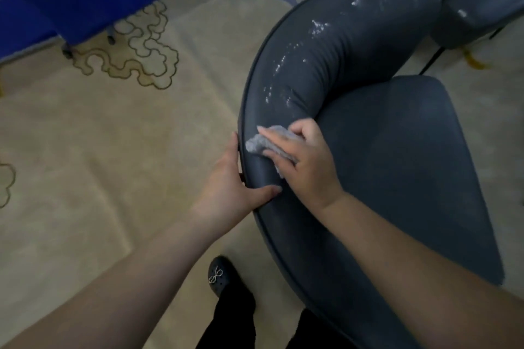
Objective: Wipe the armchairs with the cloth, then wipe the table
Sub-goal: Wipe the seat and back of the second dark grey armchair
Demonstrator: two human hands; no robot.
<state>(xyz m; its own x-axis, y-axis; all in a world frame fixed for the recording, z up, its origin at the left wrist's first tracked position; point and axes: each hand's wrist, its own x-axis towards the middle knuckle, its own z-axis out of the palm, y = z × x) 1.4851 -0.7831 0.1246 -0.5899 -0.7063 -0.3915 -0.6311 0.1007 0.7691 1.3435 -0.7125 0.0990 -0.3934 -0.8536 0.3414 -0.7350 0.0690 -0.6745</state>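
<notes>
While my left hand (226, 187) clasps the armchair (382, 178) rim, my right hand (300, 159), fingers flat, presses the cloth (256, 143) onto its backrest; wet streaks (317, 27) ahead of it may get missed if the bunched cloth slips.

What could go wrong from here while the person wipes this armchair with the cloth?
1. The white specks cover much of the backrest ahead of the small grey cloth; it may smear them or push them onto the seat.
2. The right hand presses on a bunched cloth, so strokes may leave gaps.
</notes>
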